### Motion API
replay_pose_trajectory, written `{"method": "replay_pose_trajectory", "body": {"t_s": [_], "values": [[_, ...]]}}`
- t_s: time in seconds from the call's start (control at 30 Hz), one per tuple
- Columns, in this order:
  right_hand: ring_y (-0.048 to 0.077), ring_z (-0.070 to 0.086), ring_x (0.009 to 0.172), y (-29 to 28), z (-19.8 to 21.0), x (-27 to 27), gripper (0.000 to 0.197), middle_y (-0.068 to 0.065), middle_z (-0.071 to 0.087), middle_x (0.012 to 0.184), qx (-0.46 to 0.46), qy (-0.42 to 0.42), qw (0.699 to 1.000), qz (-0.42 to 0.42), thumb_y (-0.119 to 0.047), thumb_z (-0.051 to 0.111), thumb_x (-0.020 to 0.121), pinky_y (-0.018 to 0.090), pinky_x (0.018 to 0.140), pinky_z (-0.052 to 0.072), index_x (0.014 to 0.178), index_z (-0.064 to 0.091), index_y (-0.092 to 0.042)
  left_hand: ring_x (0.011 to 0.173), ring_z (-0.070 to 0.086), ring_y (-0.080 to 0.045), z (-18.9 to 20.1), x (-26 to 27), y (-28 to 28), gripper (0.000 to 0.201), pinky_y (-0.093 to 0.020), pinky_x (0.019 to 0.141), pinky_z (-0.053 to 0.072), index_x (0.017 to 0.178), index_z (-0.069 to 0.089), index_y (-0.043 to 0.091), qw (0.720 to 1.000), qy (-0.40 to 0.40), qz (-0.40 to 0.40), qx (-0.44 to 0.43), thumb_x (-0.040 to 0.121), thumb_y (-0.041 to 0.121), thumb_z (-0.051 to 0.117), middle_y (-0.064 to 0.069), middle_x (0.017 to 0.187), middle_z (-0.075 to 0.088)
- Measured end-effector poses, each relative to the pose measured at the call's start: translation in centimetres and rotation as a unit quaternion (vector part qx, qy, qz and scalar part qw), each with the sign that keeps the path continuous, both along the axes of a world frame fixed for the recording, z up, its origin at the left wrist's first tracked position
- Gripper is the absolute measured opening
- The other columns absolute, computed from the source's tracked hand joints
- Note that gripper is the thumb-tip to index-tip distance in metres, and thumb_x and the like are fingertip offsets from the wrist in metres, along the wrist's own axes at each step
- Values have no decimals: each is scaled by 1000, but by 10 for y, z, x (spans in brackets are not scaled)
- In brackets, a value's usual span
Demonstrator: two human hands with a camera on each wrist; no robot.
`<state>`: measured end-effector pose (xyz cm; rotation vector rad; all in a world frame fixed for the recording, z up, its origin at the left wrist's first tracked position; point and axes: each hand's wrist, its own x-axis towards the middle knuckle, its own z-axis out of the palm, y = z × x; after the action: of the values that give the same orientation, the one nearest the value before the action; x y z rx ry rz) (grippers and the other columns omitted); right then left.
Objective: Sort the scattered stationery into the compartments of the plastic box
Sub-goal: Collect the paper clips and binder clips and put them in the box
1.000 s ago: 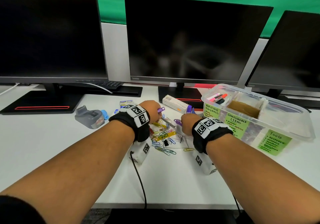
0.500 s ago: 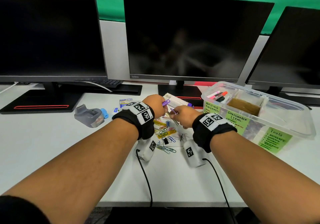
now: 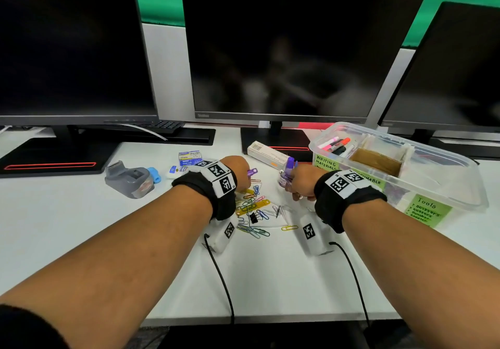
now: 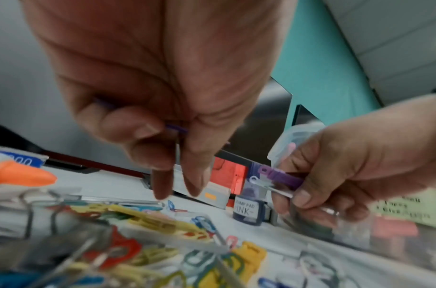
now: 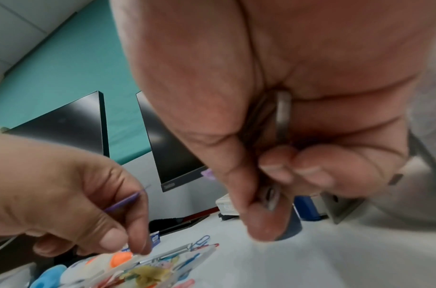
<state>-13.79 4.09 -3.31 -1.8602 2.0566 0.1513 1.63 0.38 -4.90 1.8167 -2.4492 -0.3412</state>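
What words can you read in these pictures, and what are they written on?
"WRITING MATERIALS": left green label on the plastic box.
"Tools": right green label; the list under it is too blurred.
"STAMP PAD INK": small ink bottle.
Middle green label: partly hidden by the right wrist, only "…UMABLE" shows.
Monitor logo, white carton and blue packet: too small to read.

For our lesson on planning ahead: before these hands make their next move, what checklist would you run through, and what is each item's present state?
1. Left hand grips thin purple piece: ok.
2. Right hand grips purple clip: ok.
3. Plastic box open on top: ok.
4. Ink bottle upright beside the right hand: ok.
5. Paper clips all sorted: not ok, they lie scattered.
6. Proper compartment for the held items: cannot tell.
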Motion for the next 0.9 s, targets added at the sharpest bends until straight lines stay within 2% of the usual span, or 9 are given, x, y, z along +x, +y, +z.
{"method": "replay_pose_trajectory", "body": {"t_s": [0.1,0.17,0.23,0.3,0.37,0.43,0.67,0.83,0.9], "values": [[19,49,66,-2,-3,-1,18,9,62,91,22,27,999,10,-8,48,95,18,50,32,104,63,-3,112,58,-24,-4,-6,-5,31,-28,91,46,121,61,8,999,-50,-10,-10,95,22,51,-9,120,62],[19,50,65,-3,-6,0,22,15,68,100,27,24,999,8,-5,47,94,18,51,35,107,63,1,110,60,-25,-7,-12,-6,30,-29,89,48,118,62,9,997,-77,-21,-12,93,24,54,-8,118,64],[17,50,64,-1,-6,3,21,12,66,90,19,18,1000,-2,-6,43,94,19,53,38,93,63,1,104,63,-26,-11,-20,-7,32,-31,85,50,109,64,9,995,-96,-29,-9,87,32,61,-8,110,66],[19,53,72,1,-4,8,23,10,58,86,13,52,999,10,-9,43,95,24,61,44,110,58,0,97,64,-26,-15,-27,-7,38,-31,81,51,103,64,10,993,-115,-34,2,81,40,68,-6,97,65],[25,58,103,1,-5,10,42,12,58,116,3,104,994,37,-19,47,96,30,84,49,135,44,-4,92,65,-27,-17,-32,-7,41,-30,79,52,99,64,11,989,-142,-39,3,76,45,71,-4,84,59],[27,54,119,-1,-10,10,54,11,52,135,-10,136,989,60,-29,54,93,32,97,45,139,40,-7,85,65,-26,-16,-35,-6,40,-34,81,55,96,63,12,984,-171,-45,-2,74,45,71,-3,78,56],[29,51,125,-3,-17,14,75,15,51,137,25,183,981,60,-37,60,89,33,100,43,148,25,-5,89,64,-25,-12,-36,-2,29,-33,82,55,96,64,12,972,-219,-89,-4,80,36,65,-4,78,55],[27,58,109,-2,-15,12,50,15,59,120,7,193,978,79,-28,57,92,31,94,46,134,47,-2,99,63,-27,-13,-24,-3,32,-33,85,51,106,63,10,982,-174,-75,-19,88,35,56,-8,107,66],[28,56,117,-2,-11,10,48,14,56,129,-16,192,978,80,-24,56,93,32,96,46,136,45,-7,102,62,-27,-10,-19,-2,31,-32,86,49,108,62,10,986,-152,-72,-25,89,34,55,-8,110,65]]}}
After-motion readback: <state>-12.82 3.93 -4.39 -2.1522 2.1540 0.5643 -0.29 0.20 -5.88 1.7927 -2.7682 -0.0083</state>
